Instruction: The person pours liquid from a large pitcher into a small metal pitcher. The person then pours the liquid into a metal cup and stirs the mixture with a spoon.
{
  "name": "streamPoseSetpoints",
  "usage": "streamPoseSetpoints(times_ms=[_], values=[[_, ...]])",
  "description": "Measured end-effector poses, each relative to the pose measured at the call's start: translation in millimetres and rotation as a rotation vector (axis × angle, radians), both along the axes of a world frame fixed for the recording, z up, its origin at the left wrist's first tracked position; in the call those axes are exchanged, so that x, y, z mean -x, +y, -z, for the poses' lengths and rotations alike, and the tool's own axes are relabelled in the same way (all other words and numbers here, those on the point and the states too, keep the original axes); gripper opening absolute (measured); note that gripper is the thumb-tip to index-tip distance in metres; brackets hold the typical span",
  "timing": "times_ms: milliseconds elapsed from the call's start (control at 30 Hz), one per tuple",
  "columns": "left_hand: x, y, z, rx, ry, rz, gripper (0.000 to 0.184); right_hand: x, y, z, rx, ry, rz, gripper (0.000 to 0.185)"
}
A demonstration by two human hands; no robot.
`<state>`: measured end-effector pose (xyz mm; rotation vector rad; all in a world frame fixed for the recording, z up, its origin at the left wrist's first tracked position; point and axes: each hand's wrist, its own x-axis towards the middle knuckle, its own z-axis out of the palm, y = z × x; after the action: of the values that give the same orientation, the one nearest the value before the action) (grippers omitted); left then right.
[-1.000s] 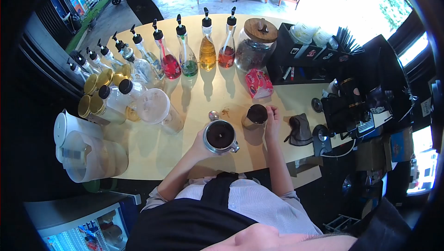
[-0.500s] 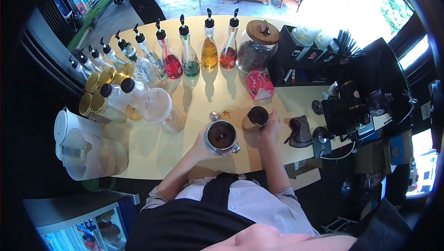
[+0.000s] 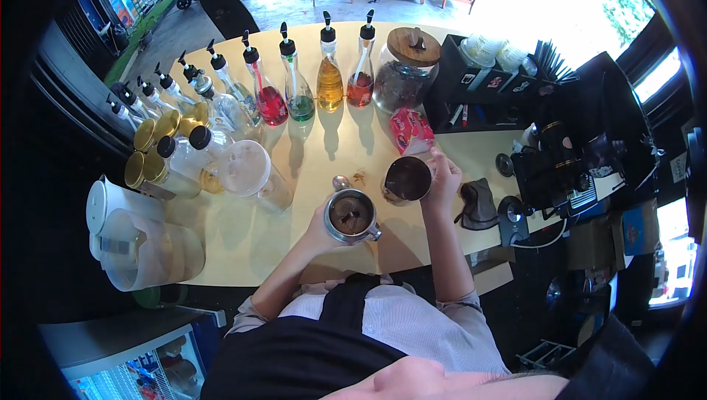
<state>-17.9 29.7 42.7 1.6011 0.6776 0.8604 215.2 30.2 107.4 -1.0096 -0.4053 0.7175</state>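
Two containers are occupying the hands above a pale tabletop.
The left hand is grasping the metal-rimmed vessel, its grip wrapping the left side; the vessel is holding brown contents with a darker patch at the middle. The right hand is clasping the right side of the glass cup, which is lying just beyond and right of the vessel; its interior is appearing dark, though whether with liquid or shadow is hard to tell. Farther off, a red-filled bottle, a green-filled bottle and an amber-filled bottle are standing upright beneath black pump tops.
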Motion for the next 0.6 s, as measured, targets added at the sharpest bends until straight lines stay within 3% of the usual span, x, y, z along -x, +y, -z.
streamPoseSetpoints(times_ms=[300,600], values=[[-2,3,11,0.001,-0.033,0.010,0.070,14,-7,-32,0.023,-0.173,-0.120,0.042],[-4,1,19,0.044,-0.063,-0.013,0.066,16,-4,-27,0.080,-0.343,-0.146,0.048]])
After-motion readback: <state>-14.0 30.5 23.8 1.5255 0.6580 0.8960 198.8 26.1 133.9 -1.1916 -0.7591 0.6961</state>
